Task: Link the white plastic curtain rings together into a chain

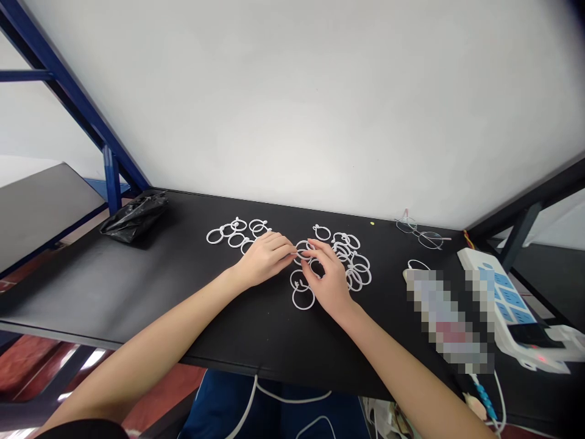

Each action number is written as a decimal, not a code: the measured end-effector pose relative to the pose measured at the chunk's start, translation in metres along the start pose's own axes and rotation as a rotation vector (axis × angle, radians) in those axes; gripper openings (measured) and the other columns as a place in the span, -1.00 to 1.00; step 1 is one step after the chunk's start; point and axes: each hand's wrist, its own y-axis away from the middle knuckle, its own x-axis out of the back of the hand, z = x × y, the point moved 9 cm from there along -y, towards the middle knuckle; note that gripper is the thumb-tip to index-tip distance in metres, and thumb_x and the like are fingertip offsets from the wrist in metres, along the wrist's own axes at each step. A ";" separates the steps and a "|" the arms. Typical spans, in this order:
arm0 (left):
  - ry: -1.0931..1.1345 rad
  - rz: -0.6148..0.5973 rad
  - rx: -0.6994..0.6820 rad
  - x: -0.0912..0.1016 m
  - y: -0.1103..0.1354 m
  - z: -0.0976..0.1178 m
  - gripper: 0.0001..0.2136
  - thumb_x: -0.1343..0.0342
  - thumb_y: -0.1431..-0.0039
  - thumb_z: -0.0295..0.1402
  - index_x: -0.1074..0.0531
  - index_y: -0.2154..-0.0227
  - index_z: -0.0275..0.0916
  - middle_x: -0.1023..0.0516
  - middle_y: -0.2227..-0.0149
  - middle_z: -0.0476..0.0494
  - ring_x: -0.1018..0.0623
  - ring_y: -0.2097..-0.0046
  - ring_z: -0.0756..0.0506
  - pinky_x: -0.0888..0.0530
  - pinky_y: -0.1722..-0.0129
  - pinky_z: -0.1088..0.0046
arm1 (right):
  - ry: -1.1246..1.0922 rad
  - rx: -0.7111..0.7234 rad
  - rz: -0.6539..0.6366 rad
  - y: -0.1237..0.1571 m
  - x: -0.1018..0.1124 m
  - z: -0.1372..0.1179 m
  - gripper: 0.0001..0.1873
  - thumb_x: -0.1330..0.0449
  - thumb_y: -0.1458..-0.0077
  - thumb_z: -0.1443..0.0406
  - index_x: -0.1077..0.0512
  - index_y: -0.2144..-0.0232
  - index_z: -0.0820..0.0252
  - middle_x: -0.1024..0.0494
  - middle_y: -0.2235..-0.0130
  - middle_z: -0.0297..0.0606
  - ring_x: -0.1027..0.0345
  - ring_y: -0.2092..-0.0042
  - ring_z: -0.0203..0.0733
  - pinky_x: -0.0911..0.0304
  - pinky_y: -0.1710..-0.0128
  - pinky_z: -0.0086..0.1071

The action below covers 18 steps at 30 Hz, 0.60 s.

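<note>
Both hands meet over the middle of the black bench (114, 286). The left hand (265, 259) lies knuckles up, its fingers (286, 250) drawn narrow and pinching one side of a white ring (302, 247). The right hand (326, 281) takes the same ring from the other side, thumb and forefinger closed on it. The ring is held low (whether it touches the bench I cannot tell), between a left group of rings (235, 235) and a denser right group of rings (354, 262). Two loose rings (303, 300) lie just beside the right hand. A crumpled black bag (134, 218) sits well apart at the far left, and spectacles (418, 233) and a power strip (503, 292) lie to the right.
</note>
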 end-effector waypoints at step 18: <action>0.047 0.048 -0.073 0.007 0.000 0.011 -0.84 0.01 -0.31 -0.48 -0.46 0.19 -0.23 -0.57 0.26 -0.17 -0.51 0.27 -0.05 -0.46 0.27 0.39 | 0.018 -0.019 -0.021 0.000 -0.002 0.002 -0.89 -0.18 -0.15 0.39 -0.46 0.25 0.13 -0.47 -0.02 -0.07 -0.38 -0.09 0.03 -0.34 -0.07 0.00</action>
